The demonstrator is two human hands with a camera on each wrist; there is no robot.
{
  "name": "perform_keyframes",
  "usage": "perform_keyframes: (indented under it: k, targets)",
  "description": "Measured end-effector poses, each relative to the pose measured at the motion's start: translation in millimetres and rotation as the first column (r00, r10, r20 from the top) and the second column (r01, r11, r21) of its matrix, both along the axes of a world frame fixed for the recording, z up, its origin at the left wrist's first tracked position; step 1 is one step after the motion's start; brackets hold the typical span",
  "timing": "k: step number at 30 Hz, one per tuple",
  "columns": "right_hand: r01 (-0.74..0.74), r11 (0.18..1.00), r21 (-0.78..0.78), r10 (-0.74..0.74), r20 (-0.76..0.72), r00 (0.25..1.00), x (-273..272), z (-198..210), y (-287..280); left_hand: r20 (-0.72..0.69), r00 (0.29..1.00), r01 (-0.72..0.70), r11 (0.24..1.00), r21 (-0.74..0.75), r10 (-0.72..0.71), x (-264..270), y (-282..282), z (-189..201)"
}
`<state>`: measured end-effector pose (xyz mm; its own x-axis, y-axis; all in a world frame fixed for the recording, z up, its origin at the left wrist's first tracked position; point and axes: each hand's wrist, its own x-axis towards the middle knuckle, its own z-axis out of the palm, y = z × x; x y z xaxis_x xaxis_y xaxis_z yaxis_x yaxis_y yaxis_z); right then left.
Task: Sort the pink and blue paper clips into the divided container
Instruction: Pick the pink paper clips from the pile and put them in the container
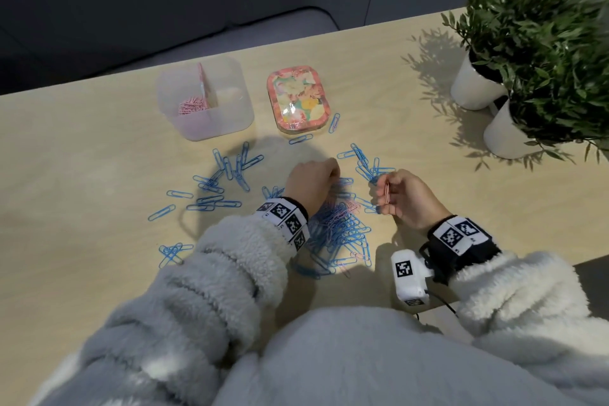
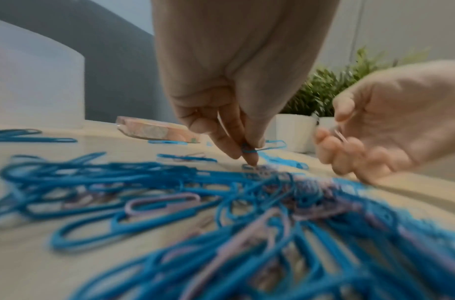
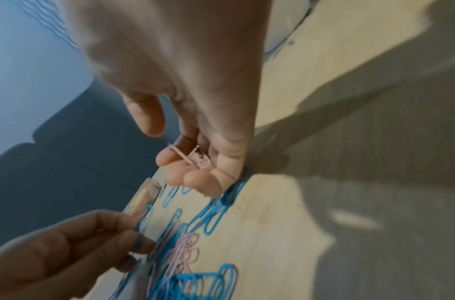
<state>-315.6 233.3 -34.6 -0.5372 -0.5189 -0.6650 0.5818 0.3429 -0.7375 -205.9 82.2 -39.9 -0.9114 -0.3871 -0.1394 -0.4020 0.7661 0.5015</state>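
A heap of blue and pink paper clips [image 1: 339, 231] lies on the table in front of me. My left hand [image 1: 324, 175] reaches down at the heap's far edge. In the left wrist view its fingertips [image 2: 252, 160] pinch a blue paper clip [image 2: 271, 146]. My right hand [image 1: 385, 198] hovers to the right of the heap and grips a few pink paper clips [image 1: 387, 193] upright in curled fingers [image 3: 195, 178]. The translucent divided container [image 1: 230, 115] stands at the back left. Pink clips [image 1: 189, 105] lie in its left compartment.
A floral tin [image 1: 298, 99] sits to the right of the container. Loose blue clips [image 1: 214, 181] are scattered to the left and behind the heap. Two white potted plants [image 1: 478, 86] stand at the far right. The table's right edge [image 1: 590, 260] is near my right wrist.
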Motion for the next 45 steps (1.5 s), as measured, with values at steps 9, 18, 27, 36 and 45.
perform_keyframes:
  k: [9, 18, 27, 36, 45]
  targets:
    - [-0.346, 0.704, 0.620, 0.710, -0.631, 0.312, 23.2, -11.9, -6.4, 0.029, 0.930, -0.284, 0.662, 0.694, 0.367, 15.3, -17.4, 24.9]
    - [-0.384, 0.623, 0.682, 0.778, -0.594, 0.205, 27.2, -0.4, -4.7, 0.180, 0.974, -0.174, 0.960, 0.221, 0.135, 19.4, 1.1, 4.2]
    - [-0.330, 0.614, 0.717, 0.776, -0.626, 0.081, 33.1, -11.4, -9.7, 0.195, 0.972, -0.134, 0.991, 0.000, 0.131, 19.7, 17.3, -1.9]
    - [-0.360, 0.894, 0.265, 0.443, -0.632, 0.636, 16.3, -22.4, 1.1, 0.127, 0.966, -0.256, 0.906, 0.337, 0.226, 33.1, -9.3, -1.9]
    - [-0.017, 0.955, -0.296, 0.020, 0.007, 1.000, -1.9, 1.2, 9.3, 0.191, 0.888, -0.397, 0.488, 0.777, 0.418, 29.1, -21.4, 12.5]
